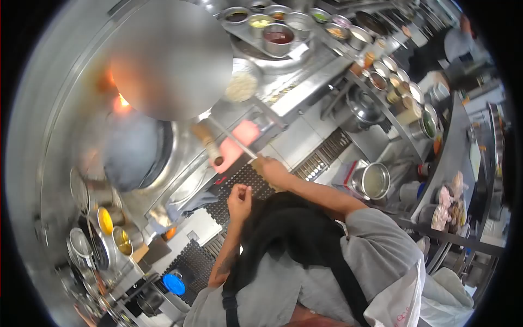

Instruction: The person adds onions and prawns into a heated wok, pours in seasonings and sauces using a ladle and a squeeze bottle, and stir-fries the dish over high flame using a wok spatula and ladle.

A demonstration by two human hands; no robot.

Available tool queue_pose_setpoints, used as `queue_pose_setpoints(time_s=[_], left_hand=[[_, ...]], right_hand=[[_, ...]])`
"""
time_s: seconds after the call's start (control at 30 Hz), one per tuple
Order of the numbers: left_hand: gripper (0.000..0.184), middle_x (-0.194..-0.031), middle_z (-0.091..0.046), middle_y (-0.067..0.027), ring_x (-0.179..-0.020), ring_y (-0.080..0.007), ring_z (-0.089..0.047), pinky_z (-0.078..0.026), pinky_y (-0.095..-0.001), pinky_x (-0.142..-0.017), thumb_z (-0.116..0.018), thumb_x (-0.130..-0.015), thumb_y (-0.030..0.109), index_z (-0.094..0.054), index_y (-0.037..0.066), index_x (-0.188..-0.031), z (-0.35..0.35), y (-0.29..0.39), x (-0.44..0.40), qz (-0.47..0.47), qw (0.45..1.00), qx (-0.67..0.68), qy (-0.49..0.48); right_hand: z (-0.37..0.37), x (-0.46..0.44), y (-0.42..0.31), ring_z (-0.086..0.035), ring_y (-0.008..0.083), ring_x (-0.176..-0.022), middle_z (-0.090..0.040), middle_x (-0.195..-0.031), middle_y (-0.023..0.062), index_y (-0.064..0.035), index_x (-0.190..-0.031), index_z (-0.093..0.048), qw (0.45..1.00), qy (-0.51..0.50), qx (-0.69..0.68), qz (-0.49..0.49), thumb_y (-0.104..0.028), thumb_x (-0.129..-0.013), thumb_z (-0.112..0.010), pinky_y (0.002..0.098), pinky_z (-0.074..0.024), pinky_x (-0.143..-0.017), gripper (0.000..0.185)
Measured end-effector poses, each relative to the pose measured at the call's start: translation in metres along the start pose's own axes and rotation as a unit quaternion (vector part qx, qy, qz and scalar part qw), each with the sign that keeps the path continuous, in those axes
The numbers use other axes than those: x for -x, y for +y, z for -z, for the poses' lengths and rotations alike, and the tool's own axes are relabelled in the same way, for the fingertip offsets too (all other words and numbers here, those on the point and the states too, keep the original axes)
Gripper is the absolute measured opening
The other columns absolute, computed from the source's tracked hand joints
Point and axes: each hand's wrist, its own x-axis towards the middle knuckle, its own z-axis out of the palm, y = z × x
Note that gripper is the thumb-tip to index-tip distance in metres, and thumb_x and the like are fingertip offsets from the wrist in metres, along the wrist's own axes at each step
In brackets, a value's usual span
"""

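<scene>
My right hand point(271, 170) is closed around the end of a thin, long handle. That handle reaches up and left to a large round grey wok point(171, 60), smeared and without detail, so its contents cannot be made out. Orange flame point(122, 102) shows at the wok's lower left edge. My left hand point(239, 201) is in front of my body, fingers curled in and nothing visible in them. Between the stove and my hands lie a pink cloth-like piece point(242, 136) and a wooden handle point(206, 139). A second dark round wok point(136, 155) sits below the first.
Sauce and ingredient pots, one with red liquid point(278, 38), stand at the back. Containers of yellow liquid point(104, 220) are at the left. To the right are a steel pot point(375, 181) and a counter with raw meat point(445, 210). Another person point(457, 43) is at upper right.
</scene>
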Motion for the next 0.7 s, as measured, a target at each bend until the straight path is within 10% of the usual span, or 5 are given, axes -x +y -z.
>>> queue_pose_setpoints(time_s=[0.2, 0.3, 0.37, 0.5, 0.7], left_hand=[[0.014, -0.066, -0.059, -0.0035, -0.058, -0.0086, -0.053, -0.044, -0.0249, -0.055, -0.065, -0.088, 0.016, -0.059, 0.004, -0.087, -0.041, 0.037, -0.02, -0.012, 0.999, -0.01, -0.031], [0.015, -0.069, -0.055, 0.0005, -0.061, -0.0051, -0.049, -0.039, -0.0214, -0.055, -0.063, -0.091, 0.015, -0.057, 0.002, -0.086, -0.028, 0.059, -0.029, -0.022, 0.999, 0.026, -0.017], [0.013, -0.068, -0.051, 0.0032, -0.061, -0.0028, -0.044, -0.035, -0.0196, -0.054, -0.06, -0.092, 0.013, -0.055, 0.003, -0.086, -0.022, 0.068, -0.042, -0.001, 0.995, 0.096, -0.002], [0.008, -0.069, -0.047, 0.0033, -0.062, -0.0032, -0.042, -0.033, -0.0182, -0.057, -0.054, -0.094, 0.009, -0.052, 0.003, -0.09, -0.028, 0.084, -0.091, -0.001, 0.986, 0.168, 0.001], [0.008, -0.071, -0.047, 0.0026, -0.062, -0.0033, -0.041, -0.032, -0.0188, -0.056, -0.054, -0.095, 0.009, -0.052, 0.003, -0.092, -0.067, 0.143, -0.18, -0.083, 0.974, 0.202, -0.053]], right_hand=[[0.123, 0.004, 0.057, -0.056, 0.036, -0.111, -0.061, -0.115, 0.0222, -0.0044, -0.113, -0.064, 0.964, -0.115, -0.233, -0.059, -0.045, -0.092, -0.05, 0.0425, -0.0442, -0.093, 0.048], [0.162, 0.104, 0.152, -0.057, 0.0355, -0.11, -0.063, -0.113, 0.0204, -0.0028, -0.115, -0.063, 0.917, -0.155, -0.151, -0.336, -0.058, -0.092, -0.038, 0.0428, -0.0437, -0.094, 0.065], [0.136, 0.216, 0.231, -0.06, 0.0324, -0.107, -0.062, -0.112, 0.0231, -0.0055, -0.125, -0.056, 0.799, -0.234, -0.209, -0.513, -0.065, -0.09, -0.036, 0.0387, -0.0435, -0.095, 0.072], [0.151, 0.297, 0.16, -0.018, 0.0405, -0.139, -0.024, -0.148, 0.0255, -0.0021, -0.145, -0.026, 0.456, -0.147, -0.524, -0.704, -0.075, -0.081, -0.042, 0.0697, -0.0152, -0.104, 0.098], [0.114, 0.306, 0.139, -0.064, 0.0299, -0.099, -0.062, -0.113, 0.0206, 0.0009, -0.123, -0.052, 0.351, 0.096, -0.699, -0.615, -0.049, -0.095, -0.043, 0.045, -0.0509, -0.09, 0.057]])
